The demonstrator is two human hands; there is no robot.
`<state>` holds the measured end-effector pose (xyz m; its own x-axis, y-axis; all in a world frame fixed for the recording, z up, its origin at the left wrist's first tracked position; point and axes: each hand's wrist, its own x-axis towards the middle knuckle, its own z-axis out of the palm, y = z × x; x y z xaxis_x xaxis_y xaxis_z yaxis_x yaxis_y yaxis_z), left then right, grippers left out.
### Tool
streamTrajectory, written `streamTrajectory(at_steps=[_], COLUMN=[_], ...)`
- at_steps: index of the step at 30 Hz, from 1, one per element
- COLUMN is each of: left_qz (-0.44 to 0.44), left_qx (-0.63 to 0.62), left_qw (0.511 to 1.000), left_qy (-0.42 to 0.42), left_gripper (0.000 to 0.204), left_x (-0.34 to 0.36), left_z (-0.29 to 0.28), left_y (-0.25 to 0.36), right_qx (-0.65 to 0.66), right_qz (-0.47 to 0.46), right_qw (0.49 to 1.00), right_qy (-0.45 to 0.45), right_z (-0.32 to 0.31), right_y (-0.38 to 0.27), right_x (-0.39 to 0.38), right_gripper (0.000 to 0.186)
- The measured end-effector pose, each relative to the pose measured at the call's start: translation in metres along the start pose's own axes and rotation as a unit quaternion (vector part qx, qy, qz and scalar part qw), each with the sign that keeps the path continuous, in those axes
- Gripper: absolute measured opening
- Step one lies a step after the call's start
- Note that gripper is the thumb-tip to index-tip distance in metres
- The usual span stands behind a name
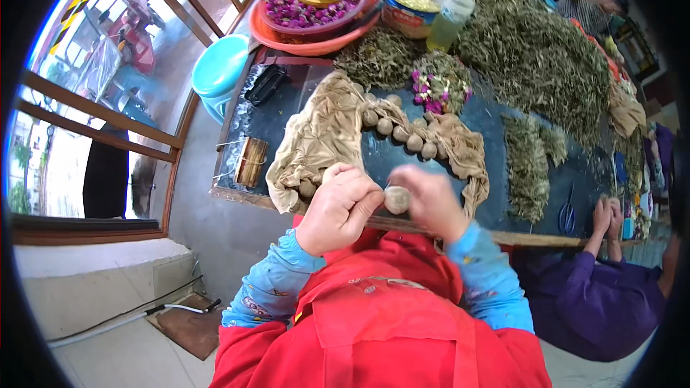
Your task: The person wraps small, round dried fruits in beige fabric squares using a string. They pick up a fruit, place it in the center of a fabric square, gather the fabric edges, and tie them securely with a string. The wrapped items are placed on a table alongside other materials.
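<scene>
My left hand point(339, 208) is closed, thumb against the fingers, pinching beige cloth at the side of a round cloth-covered ball point(397, 200). On the ball's other side is my right hand point(433, 205), its fingers smeared by motion. Whether it grips a thread or the cloth I cannot make out. Wrinkled beige cloth point(323, 129) lies on the table just beyond my hands. Along it runs a curved row of round, tied-off balls point(414, 143). A small heap of dried leaves with purple flowers point(440, 85) sits behind that row.
Dried herbs point(532, 50) cover the far right of the dark table point(496, 201). Blue-handled scissors point(567, 217) lie near its front edge. A bundle of sticks point(251, 161), a basin of purple buds point(277, 7), jar point(411, 18) and bottle point(451, 18) stand around. A co-worker's hands point(608, 217) rest at right.
</scene>
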<state>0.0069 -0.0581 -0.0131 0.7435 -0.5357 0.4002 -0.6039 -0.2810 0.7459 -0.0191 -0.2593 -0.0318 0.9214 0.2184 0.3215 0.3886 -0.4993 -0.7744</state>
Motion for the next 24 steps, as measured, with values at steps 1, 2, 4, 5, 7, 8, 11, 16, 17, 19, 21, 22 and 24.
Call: streamTrajectory(at_steps=[1,2,4,5,7,8,11,16,17,19,21,22,24], left_qz=[-0.009,-0.018,0.016,0.035,0.010,-0.032,-0.099,-0.084,-0.173,-0.350,-0.125,-0.040,0.012], left_qx=[-0.003,0.060,0.117,0.143,-0.019,-0.075,-0.056,-0.235,-0.265,-0.321,-0.073,0.040,0.087], left_qw=[1.000,0.998,0.993,0.989,0.998,0.996,0.993,0.960,0.942,0.878,0.989,0.998,0.995], left_qy=[0.029,0.022,-0.003,-0.021,-0.054,-0.042,0.025,-0.127,-0.109,-0.053,-0.016,-0.007,-0.040], left_gripper=[0.006,0.003,0.002,0.002,0.005,0.007,0.016,0.029,0.029,0.031,0.024,0.021,0.012], left_x=[0.003,0.002,-0.007,-0.010,-0.013,-0.010,-0.002,-0.005,0.000,0.005,0.008,0.004,0.002], left_z=[-0.002,0.000,0.006,0.010,0.015,0.012,0.014,0.011,0.004,-0.003,0.011,0.019,0.028], left_y=[0.000,-0.008,-0.011,-0.012,-0.008,-0.005,-0.012,-0.005,0.004,0.018,-0.005,-0.013,-0.009], right_qx=[0.003,-0.038,0.005,0.011,-0.041,-0.044,-0.074,-0.029,-0.069,-0.152,0.163,0.077,-0.024], right_qz=[-0.019,-0.045,-0.040,-0.054,-0.020,0.003,-0.045,0.113,0.090,0.036,-0.036,-0.016,-0.014], right_qw=[0.999,0.992,0.999,0.998,0.998,0.999,0.993,0.993,0.993,0.973,0.974,0.991,1.000], right_qy=[-0.027,-0.107,-0.035,0.019,0.033,0.007,-0.085,0.017,-0.041,-0.171,-0.154,-0.105,0.009], right_z=[0.009,0.009,0.003,-0.002,-0.010,-0.002,0.003,-0.021,-0.017,-0.013,-0.017,-0.027,-0.037], right_y=[-0.001,-0.006,-0.029,-0.026,-0.004,0.005,-0.015,0.001,0.009,0.006,-0.016,-0.025,-0.017], right_x=[-0.012,-0.024,-0.017,-0.009,-0.001,-0.008,-0.025,-0.004,-0.013,-0.026,-0.033,-0.026,-0.003], right_gripper=[0.013,0.015,0.010,0.009,0.009,0.010,0.010,0.009,0.009,0.008,0.014,0.017,0.020])
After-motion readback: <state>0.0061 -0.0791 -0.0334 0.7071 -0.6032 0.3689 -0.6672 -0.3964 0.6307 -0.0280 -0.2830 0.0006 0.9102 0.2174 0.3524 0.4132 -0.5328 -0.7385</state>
